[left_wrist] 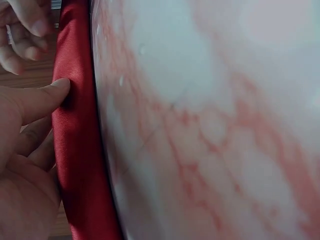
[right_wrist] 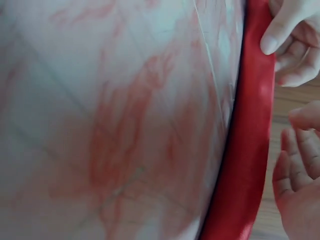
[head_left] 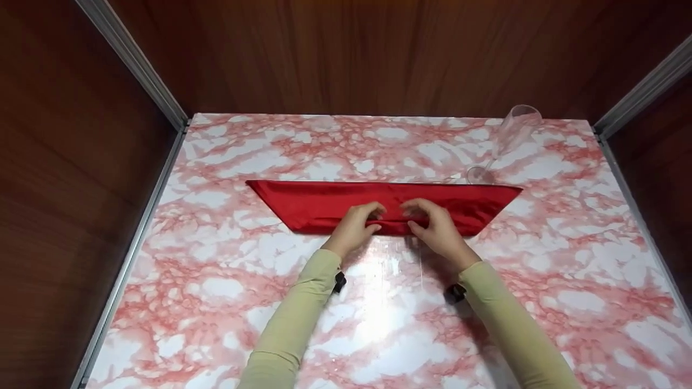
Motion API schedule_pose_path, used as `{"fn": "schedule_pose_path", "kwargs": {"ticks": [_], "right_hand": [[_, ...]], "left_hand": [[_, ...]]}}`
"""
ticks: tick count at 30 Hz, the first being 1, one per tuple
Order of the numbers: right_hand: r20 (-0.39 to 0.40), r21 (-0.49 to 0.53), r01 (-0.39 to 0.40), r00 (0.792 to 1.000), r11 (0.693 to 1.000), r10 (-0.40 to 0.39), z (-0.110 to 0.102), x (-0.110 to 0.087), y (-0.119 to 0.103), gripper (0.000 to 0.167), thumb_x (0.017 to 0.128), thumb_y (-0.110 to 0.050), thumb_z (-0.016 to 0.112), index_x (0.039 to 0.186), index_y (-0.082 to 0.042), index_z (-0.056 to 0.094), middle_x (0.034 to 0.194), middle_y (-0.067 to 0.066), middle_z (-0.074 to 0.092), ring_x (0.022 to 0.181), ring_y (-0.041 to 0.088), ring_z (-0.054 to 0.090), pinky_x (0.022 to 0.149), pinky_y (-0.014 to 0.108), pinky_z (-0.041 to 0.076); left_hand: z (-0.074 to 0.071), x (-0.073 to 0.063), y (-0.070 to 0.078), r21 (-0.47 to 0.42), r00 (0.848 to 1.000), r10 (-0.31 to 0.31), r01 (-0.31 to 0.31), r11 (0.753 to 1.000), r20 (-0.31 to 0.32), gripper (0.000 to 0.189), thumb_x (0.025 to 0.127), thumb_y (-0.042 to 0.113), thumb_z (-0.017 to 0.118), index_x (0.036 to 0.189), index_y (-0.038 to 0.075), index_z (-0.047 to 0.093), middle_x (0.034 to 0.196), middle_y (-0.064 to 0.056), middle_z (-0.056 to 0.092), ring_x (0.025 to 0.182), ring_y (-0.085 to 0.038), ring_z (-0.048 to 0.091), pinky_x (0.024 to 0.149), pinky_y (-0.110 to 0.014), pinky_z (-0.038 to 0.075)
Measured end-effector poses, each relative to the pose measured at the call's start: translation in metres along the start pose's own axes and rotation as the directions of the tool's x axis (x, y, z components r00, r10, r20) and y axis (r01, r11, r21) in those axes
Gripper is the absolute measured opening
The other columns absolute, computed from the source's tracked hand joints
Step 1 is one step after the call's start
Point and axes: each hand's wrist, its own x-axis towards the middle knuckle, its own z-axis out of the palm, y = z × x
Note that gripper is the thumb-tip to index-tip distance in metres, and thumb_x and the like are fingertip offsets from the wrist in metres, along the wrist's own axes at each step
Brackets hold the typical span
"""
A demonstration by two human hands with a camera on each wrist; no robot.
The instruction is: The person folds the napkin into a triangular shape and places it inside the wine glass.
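We've got red cloth (head_left: pixel 313 200) folded at centre. Left hand (head_left: pixel 352 226) curls round its near fold, thumb on it; right hand's (head_left: pixel 437 229) fingers look loose, clear of it. One-sided hold could skew the fold, we'd guess.

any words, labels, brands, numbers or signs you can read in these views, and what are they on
None: no readable text in any of the three views.
Red cloth: no lettering seen.
Clear glass: no label seen.
Marbled tabletop: only a pink and white pattern.
Sleeves: plain where they show.
Small black piece at the right wrist: too small to tell whether it is marked.
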Motion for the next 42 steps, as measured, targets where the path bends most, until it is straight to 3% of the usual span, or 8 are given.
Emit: {"fn": "schedule_pose_path", "kwargs": {"ticks": [3, 7, 13, 18, 26, 34, 42], "right_hand": [[0.032, 0.006, 0.008, 0.999, 1.000, -0.008, 0.004, 0.000, 0.017, 0.036, 0.081, 0.014, 0.064, 0.115, 0.001, 0.062, 0.097, 0.011, 0.067, 0.093, 0.020, 0.062, 0.084, 0.043, 0.050], [0.094, 0.011, 0.002, 0.996, 1.000, -0.003, 0.005, 0.000, 0.021, 0.036, 0.081, 0.014, 0.066, 0.114, 0.001, 0.062, 0.098, 0.010, 0.067, 0.095, 0.025, 0.061, 0.086, 0.047, 0.048], [0.132, -0.019, -0.042, 0.990, 0.999, 0.045, 0.006, -0.001, 0.026, 0.042, 0.079, 0.013, 0.068, 0.118, -0.001, 0.061, 0.106, 0.012, 0.064, 0.105, 0.024, 0.057, 0.095, 0.042, 0.043], [0.134, -0.060, -0.047, 0.989, 0.997, 0.055, 0.006, 0.000, 0.028, 0.042, 0.078, 0.012, 0.069, 0.118, 0.001, 0.060, 0.109, 0.014, 0.063, 0.109, 0.024, 0.055, 0.097, 0.041, 0.041], [0.124, -0.047, -0.053, 0.991, 0.997, 0.058, 0.006, 0.003, 0.031, 0.047, 0.077, 0.015, 0.067, 0.120, 0.002, 0.058, 0.112, 0.016, 0.062, 0.108, 0.028, 0.056, 0.096, 0.043, 0.042], [0.132, -0.040, -0.084, 0.987, 0.996, 0.089, 0.005, 0.005, 0.031, 0.044, 0.079, 0.013, 0.067, 0.120, 0.002, 0.059, 0.108, 0.014, 0.063, 0.103, 0.028, 0.057, 0.091, 0.042, 0.045], [0.123, -0.048, -0.103, 0.986, 0.994, 0.108, 0.005, 0.004, 0.031, 0.045, 0.080, 0.013, 0.066, 0.122, 0.001, 0.057, 0.101, 0.012, 0.065, 0.096, 0.024, 0.060, 0.085, 0.040, 0.048]], "left_hand": [[-0.001, 0.000, -0.002, 0.000, 1.000, -0.009, 0.009, 1.000, -0.002, 0.029, 0.086, -0.003, 0.067, 0.115, 0.001, 0.061, 0.108, -0.010, 0.065, 0.101, -0.017, 0.060, 0.089, -0.024, 0.046], [-0.002, 0.002, -0.003, 0.001, 1.000, -0.015, 0.015, 1.000, -0.004, 0.030, 0.087, -0.002, 0.067, 0.116, 0.000, 0.061, 0.111, -0.012, 0.065, 0.103, -0.019, 0.060, 0.090, -0.025, 0.046], [-0.002, 0.004, -0.001, 0.067, 0.999, -0.015, 0.017, 0.998, -0.031, 0.030, 0.087, -0.001, 0.067, 0.116, 0.002, 0.061, 0.113, -0.010, 0.064, 0.107, -0.018, 0.058, 0.095, -0.026, 0.043], [-0.001, 0.002, 0.004, 0.092, 0.998, 0.009, -0.004, 0.996, -0.055, 0.032, 0.084, 0.003, 0.072, 0.115, 0.003, 0.062, 0.114, -0.008, 0.064, 0.111, -0.019, 0.056, 0.099, -0.028, 0.039], [0.004, 0.006, 0.005, -0.003, 0.998, 0.053, -0.053, 0.999, -0.023, 0.038, 0.079, -0.002, 0.076, 0.113, -0.001, 0.061, 0.113, -0.012, 0.064, 0.108, -0.016, 0.057, 0.094, -0.022, 0.042], [0.006, 0.007, 0.003, -0.029, 0.999, 0.047, -0.047, 0.998, 0.017, 0.043, 0.075, -0.010, 0.074, 0.115, -0.001, 0.060, 0.114, -0.013, 0.064, 0.110, -0.017, 0.057, 0.095, -0.023, 0.042], [0.007, 0.007, 0.002, 0.021, 1.000, 0.025, -0.025, 0.999, 0.016, 0.040, 0.077, -0.010, 0.071, 0.115, 0.002, 0.061, 0.109, -0.009, 0.064, 0.104, -0.015, 0.057, 0.090, -0.024, 0.045]]}}
